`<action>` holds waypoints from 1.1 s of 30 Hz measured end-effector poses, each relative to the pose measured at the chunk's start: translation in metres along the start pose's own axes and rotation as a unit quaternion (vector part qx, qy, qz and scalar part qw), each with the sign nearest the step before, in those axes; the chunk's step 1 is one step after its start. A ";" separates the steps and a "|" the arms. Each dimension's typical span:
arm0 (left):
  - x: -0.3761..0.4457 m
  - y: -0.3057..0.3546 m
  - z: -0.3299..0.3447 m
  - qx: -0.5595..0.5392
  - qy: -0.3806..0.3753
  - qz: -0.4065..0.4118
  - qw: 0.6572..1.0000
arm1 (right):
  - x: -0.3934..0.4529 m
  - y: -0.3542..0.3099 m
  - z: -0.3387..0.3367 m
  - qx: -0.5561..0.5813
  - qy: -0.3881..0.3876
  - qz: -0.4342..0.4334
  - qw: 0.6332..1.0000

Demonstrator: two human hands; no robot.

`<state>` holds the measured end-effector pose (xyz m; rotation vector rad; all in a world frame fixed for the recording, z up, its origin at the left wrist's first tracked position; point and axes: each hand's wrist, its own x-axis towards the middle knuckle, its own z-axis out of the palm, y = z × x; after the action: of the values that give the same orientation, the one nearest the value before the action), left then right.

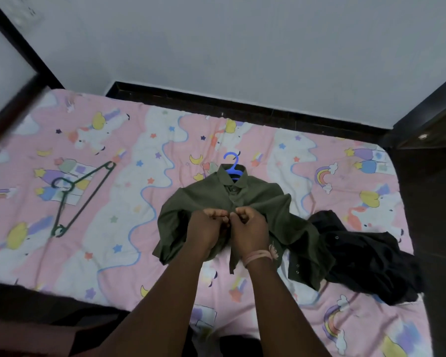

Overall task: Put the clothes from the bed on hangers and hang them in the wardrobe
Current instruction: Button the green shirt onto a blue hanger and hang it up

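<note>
Both hands, left hand (pixel 208 228) and right hand (pixel 250 225), pinch the olive shirt (pixel 263 202) placket on its blue hanger (pixel 231 166), buttoning; next, lift by the hook.

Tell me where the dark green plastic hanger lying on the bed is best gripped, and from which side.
Probably at the neck just below the hook of the dark green plastic hanger, coming from above. It lies flat on the pink patterned bedsheet, clear of both shirts, hook pointing left. The thin arms meet at that neck, so fingers can close round it and the hanger should hang balanced.
</note>
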<state>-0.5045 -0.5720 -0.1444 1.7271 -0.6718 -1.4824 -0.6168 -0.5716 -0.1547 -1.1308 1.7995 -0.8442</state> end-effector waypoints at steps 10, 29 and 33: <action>-0.019 -0.003 0.006 -0.061 0.012 -0.035 0.997 | -0.012 -0.020 -0.033 -0.067 -0.080 0.019 0.994; 0.000 0.019 0.026 -0.089 -0.040 -0.122 0.988 | -0.004 -0.010 -0.050 0.029 -0.083 0.023 0.996; 0.003 0.014 0.020 -0.063 -0.039 -0.122 0.990 | -0.003 -0.006 -0.049 0.039 -0.120 0.024 0.992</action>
<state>-0.5224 -0.5866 -0.1358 1.7068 -0.4064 -1.7278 -0.6578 -0.5658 -0.1281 -1.0863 1.5766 -0.7119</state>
